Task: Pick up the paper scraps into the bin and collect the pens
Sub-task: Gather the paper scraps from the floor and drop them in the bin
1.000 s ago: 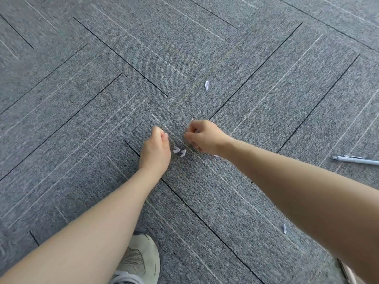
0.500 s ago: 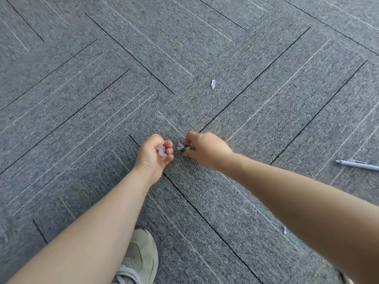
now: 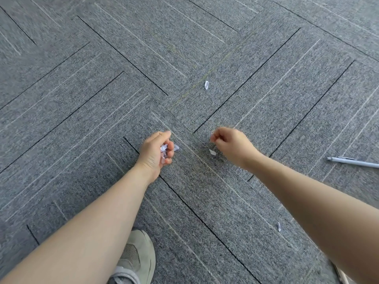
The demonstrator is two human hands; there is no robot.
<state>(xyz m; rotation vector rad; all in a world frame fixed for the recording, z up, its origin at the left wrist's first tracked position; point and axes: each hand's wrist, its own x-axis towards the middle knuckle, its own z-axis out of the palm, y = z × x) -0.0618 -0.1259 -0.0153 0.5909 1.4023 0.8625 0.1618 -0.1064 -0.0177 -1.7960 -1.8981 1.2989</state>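
Gathering scraps: your left hand [image 3: 156,149] cups collected scraps [image 3: 164,149]; right hand [image 3: 231,145] curled, empty. Next, pinch loose scrap [image 3: 212,152] just below right hand.

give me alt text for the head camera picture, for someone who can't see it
Seen from above, the left hand holds a clump of paper scraps over grey carpet, while the right hand, fingers curled, hovers by a loose scrap. Two more scraps lie farther off, a pen lies at the right edge, and a shoe shows below.
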